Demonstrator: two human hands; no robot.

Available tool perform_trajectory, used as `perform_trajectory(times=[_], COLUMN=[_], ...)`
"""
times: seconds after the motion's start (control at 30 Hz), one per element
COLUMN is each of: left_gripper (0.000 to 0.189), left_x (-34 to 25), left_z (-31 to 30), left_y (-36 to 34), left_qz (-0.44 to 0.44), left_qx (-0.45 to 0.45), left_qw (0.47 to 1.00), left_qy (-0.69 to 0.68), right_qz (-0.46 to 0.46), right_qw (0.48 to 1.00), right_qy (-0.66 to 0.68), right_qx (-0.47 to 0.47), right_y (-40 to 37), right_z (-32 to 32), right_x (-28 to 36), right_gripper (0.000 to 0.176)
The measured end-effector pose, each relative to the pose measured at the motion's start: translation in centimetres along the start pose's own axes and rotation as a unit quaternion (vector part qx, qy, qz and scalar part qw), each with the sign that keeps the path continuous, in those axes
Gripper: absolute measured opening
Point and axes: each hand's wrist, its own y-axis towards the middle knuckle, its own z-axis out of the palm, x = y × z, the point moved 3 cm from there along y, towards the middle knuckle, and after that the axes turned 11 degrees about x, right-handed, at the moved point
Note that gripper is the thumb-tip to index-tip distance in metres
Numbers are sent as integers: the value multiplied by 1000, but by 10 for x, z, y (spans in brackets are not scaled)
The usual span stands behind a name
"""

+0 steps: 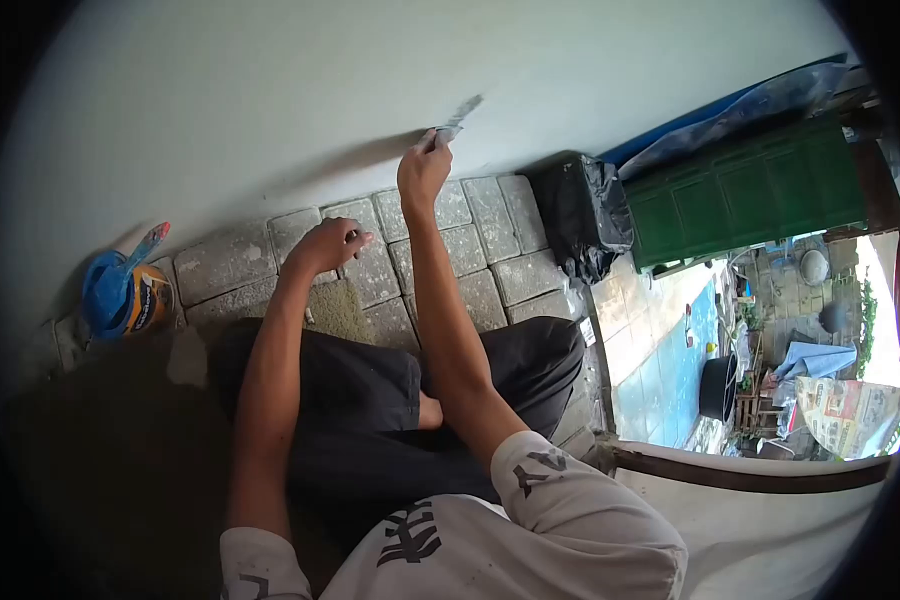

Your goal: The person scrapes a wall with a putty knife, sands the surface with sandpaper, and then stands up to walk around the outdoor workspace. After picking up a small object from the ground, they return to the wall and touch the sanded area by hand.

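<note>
1. Your right hand [423,172] is raised to the plain white plastered wall [270,90], and its fingers pinch the handle of a narrow flat-bladed grey metal scraper [459,118]. The blade points up and to the right, with its tip at the wall just above the row of grey square paving blocks [470,215] you sit on.
2. The grip looks light and sits far back on the handle. For firmer control, I would slide the fingers nearer the blade.
3. Lay the blade at a shallow angle to the wall, not on its corner. A corner is likely to gouge the surface.
4. Work in short, even strokes along the wall, and press from the wrist, since your arm is nearly at full stretch.
5. Your left hand [328,245] rests low by your knee, above the paving, its fingers loosely curled with nothing visible in them. Planting it flat on the blocks would probably steady your reach.
6. The blue round tin with an orange label [125,295] stands well apart on your left, against the wall, with a tool standing in it. Mind the stretch across to it.
</note>
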Motion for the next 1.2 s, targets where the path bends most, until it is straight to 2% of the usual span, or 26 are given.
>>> perform_trajectory(times=[0.1,0.17,0.3,0.37,0.4,0.47,0.5,0.57,0.7,0.77,0.87,1.0,1.07,1.2], left_gripper=[40,40,41,41,41,41,41,39,38,39,40,43,43,43], left_x=[-7,-8,-12,-14,-10,0,-1,-6,-5,-7,-5,-4,-6,-4], left_z=[18,15,11,9,5,12,14,11,10,8,8,6,6,7], left_y=[0,-4,-3,-9,-6,0,-1,-4,-4,-4,-2,-3,-2,-3], left_qz=[-4,5,24,6,4,38,40,50,27,27,43,35,39,14], left_qx=[5,2,-10,-3,-9,-21,-17,-19,-15,-14,-25,-25,-28,-19], left_qw=[1000,1000,1000,999,999,999,999,998,1000,999,999,999,999,999], left_qy=[-9,-17,-4,-36,-34,-17,-19,-29,2,-28,-14,-31,2,-31], right_qz=[12,-35,-56,-54,-57,14,16,-12,-5,-46,-72,-39,-29,-8], right_qw=[1000,998,998,996,996,999,1000,1000,1000,997,995,998,999,1000], right_qy=[0,14,-1,12,17,12,9,12,0,1,-22,5,-10,-3], right_qx=[14,-52,-27,-65,-62,27,25,-16,3,-68,-65,-55,-6,-18], right_y=[-3,2,2,7,5,-7,-7,-1,-6,4,3,5,1,4], right_z=[-12,-7,-8,-5,-6,-17,-17,-15,-13,-8,-7,-11,-14,-15], right_x=[-9,-12,-3,-8,7,34,29,28,32,16,19,22,30,34], right_gripper=[37,38,37,38,38,35,35,35,35,36,36,37,35,34])
